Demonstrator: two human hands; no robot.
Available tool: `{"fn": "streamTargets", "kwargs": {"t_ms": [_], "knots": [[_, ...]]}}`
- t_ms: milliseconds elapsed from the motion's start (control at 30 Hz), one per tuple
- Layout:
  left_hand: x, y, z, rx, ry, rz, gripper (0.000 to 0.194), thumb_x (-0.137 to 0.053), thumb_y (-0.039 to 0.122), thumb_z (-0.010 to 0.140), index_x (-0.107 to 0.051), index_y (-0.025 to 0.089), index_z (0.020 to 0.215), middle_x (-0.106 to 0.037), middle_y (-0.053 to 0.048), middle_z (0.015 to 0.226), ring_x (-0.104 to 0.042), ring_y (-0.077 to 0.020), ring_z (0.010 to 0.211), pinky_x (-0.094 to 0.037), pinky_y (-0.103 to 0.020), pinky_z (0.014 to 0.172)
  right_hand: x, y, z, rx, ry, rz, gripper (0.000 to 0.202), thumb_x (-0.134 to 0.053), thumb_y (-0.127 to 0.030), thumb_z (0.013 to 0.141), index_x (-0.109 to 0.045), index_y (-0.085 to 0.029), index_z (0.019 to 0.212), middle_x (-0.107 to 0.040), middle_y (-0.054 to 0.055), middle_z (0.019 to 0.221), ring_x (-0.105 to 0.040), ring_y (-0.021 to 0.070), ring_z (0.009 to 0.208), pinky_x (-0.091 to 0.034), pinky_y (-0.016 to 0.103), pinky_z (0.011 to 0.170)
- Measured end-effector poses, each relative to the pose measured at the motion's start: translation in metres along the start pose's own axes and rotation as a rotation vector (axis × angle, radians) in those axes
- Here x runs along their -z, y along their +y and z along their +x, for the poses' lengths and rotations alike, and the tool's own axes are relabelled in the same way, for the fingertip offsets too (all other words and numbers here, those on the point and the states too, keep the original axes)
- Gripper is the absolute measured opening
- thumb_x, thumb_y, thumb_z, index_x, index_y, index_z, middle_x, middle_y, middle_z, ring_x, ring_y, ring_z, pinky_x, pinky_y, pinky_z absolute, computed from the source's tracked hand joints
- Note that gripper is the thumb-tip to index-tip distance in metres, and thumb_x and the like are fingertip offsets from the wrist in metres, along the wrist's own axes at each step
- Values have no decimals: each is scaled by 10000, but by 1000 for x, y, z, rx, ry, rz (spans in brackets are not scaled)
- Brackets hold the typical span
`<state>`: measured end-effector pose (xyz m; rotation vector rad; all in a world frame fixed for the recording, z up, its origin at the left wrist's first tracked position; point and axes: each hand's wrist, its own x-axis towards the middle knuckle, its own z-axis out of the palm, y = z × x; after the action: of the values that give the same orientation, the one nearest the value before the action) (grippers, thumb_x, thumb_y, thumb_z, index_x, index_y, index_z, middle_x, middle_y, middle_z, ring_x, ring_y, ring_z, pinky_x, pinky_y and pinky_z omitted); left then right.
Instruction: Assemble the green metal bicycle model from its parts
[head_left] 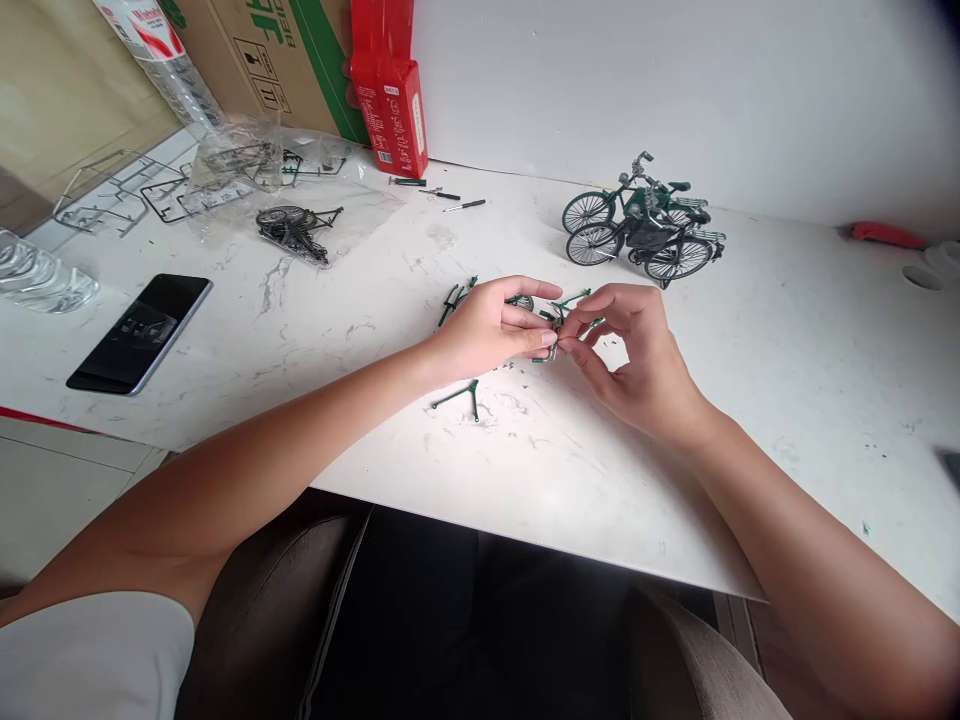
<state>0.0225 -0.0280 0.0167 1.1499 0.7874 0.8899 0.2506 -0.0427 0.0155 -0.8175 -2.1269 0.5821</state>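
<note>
Over the middle of the white table, my left hand (510, 325) has its thumb and fingers closed on a small silver-and-green bicycle part (552, 350). My right hand (619, 345) pinches at the same part from the right, thumb against index finger. Their fingertips nearly meet, so the part's shape is mostly hidden. Behind the hands lie green frame pieces (576, 300) and dark green pieces (454, 300). A green forked piece (469, 395) rests on the table nearer to me, below my left wrist.
Two assembled model bicycles (637, 225) stand at the back right. Small tools (465, 206) lie near a red box (394, 115). Plastic bags with black parts (300, 225), a phone (142, 330) and a water bottle (45, 275) are at the left.
</note>
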Motion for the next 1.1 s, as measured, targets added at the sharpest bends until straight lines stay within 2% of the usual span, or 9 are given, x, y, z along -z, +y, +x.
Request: {"fn": "streamTargets", "kwargs": {"t_ms": [200,367,567,867,1100], "knots": [[1,-2,0,-12,-5,22,495,-834,61,912,-649,143,1364,-831,-95,1015,-816,-168,855,-672,-372,945,1,-11,0,-79,30,32,416,-738,-242,1024,-465,-371,1310,-693,17,1053,-758,257,998,-608,455,751],[2,-4,1,-32,-14,50,472,-805,53,931,-643,142,1365,-836,-106,1030,-820,-174,882,-672,-375,943,0,-16,1,-243,84,110,491,-854,-342,939,-504,-360,1283,-695,22,958,-754,288,986,-633,472,729],[1,-5,1,-44,-9,41,460,-805,47,925,-649,139,1348,-829,-80,981,-811,-158,863,-671,-364,940,-2,-18,5,-412,142,246,553,-917,-396,862,-513,-353,1237,-664,16,919,-740,280,950,-633,455,697],[-1,-4,0,-21,-23,14,453,-827,54,917,-656,148,1326,-816,-61,951,-809,-150,837,-675,-364,934,1,-13,7,-587,118,468,607,-981,-421,797,-527,-364,1196,-655,-5,921,-734,244,908,-633,415,660],[-2,-3,-1,17,-6,-11,445,-790,32,941,-646,139,1348,-821,-76,959,-809,-151,856,-670,-366,946,4,-10,10,-716,88,627,655,-1042,-439,717,-581,-304,1163,-715,-9,907,-725,208,852,-616,379,692]]}}
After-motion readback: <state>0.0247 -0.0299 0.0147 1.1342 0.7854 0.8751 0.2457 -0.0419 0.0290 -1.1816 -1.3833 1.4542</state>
